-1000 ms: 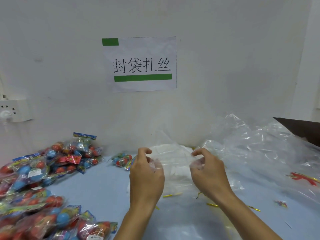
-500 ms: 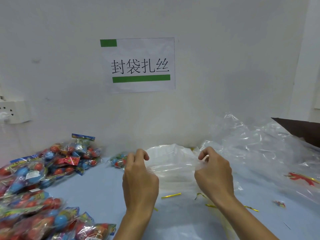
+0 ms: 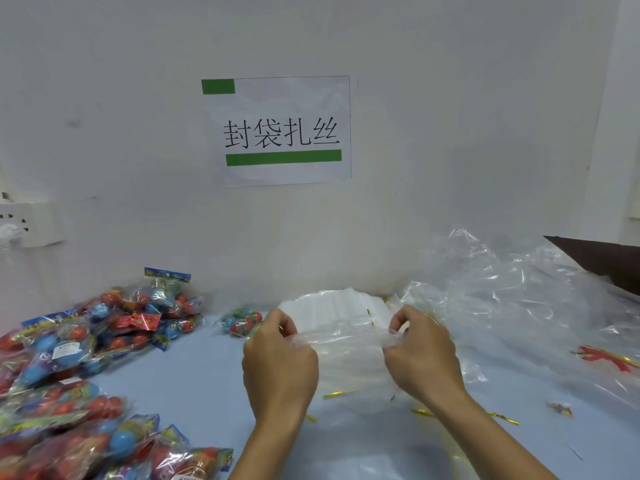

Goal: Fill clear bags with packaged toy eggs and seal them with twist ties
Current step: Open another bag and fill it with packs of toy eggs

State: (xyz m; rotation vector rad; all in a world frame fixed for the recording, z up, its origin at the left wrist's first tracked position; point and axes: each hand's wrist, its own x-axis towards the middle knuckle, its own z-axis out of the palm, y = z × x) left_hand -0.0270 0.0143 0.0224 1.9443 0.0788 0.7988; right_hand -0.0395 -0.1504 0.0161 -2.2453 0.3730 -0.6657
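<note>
Glossy crinkled plastic bag (image 3: 346,344) — shiny metallic gold twist ties (image 3: 337,394) — matt tabletop (image 3: 194,382).

White wall (image 3: 450,116) w/ paper sign (image 3: 277,131), power socket (image 3: 26,225) at left, pale blue table (image 3: 194,375) below.
</note>
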